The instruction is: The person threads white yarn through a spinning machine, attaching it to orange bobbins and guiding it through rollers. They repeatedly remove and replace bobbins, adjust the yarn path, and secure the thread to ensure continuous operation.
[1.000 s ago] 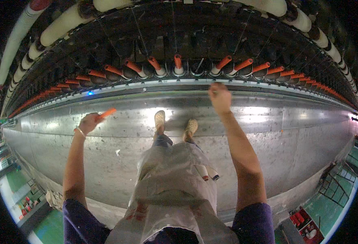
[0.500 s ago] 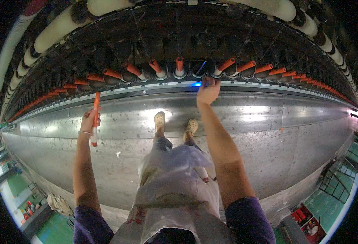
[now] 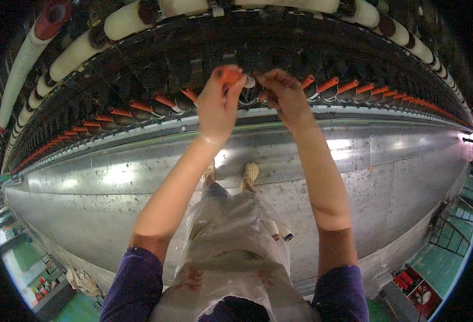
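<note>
My left hand [image 3: 217, 110] is raised to the machine with its fingers closed round an orange yarn bobbin [image 3: 227, 74]. The bobbin's white-wound end points toward my other hand. Just to the right, my right hand [image 3: 287, 96] has its fingers drawn together close to that white end. Whatever those fingers pinch is too small or blurred to make out. Both hands are over the row of orange bobbins [image 3: 327, 84] standing on the spinning machine, and they hide the part of the row behind them.
Large white rolls of roving [image 3: 122, 24] hang along the top. A pale rail [image 3: 354, 111] runs below the bobbins. Two white tubes [image 3: 271, 228] stick out of my apron [image 3: 231, 241]. A red box [image 3: 419, 295] with things in it stands at lower right.
My left hand has swung up and right with the orange bobbin, from over the floor to the machine. My right hand has risen from the rail, beside the left.
</note>
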The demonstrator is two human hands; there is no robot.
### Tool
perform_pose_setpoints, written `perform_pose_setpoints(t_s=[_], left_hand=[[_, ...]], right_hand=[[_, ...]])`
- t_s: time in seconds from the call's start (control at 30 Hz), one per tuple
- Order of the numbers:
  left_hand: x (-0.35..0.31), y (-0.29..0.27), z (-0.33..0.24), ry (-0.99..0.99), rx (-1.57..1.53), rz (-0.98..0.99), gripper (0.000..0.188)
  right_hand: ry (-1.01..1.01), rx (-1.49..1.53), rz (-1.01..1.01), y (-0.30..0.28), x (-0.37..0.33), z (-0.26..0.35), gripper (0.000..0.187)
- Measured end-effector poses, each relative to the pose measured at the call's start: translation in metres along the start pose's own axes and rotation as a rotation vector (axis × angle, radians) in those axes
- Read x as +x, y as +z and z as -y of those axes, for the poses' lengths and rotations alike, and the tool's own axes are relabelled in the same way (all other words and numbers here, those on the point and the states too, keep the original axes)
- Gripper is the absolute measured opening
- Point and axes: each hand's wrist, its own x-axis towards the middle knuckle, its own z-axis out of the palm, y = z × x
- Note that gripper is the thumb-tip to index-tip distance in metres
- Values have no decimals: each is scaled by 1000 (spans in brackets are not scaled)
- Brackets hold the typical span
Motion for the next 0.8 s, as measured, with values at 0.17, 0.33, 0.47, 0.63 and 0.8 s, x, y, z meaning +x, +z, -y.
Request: perform_pose_setpoints(t_s=[0.17,0.33,0.47,0.63,0.8], left_hand=[[12,67,31,-308,525,201,40],[-11,98,67,-369,586,227,45],[-14,107,93,-93,635,262,47],[-15,69,45,-346,621,324,32],[22,-22,-57,-217,134,406,22]], right_hand=[[-932,-870,-163,-11,-26,78,6],[-1104,-867,-230,3,-43,110,6],[-1187,-736,-123,41,-36,109,7],[-1463,-992,-167,28,4,102,8],[-681,-960,-495,-15,-13,-2,9]])
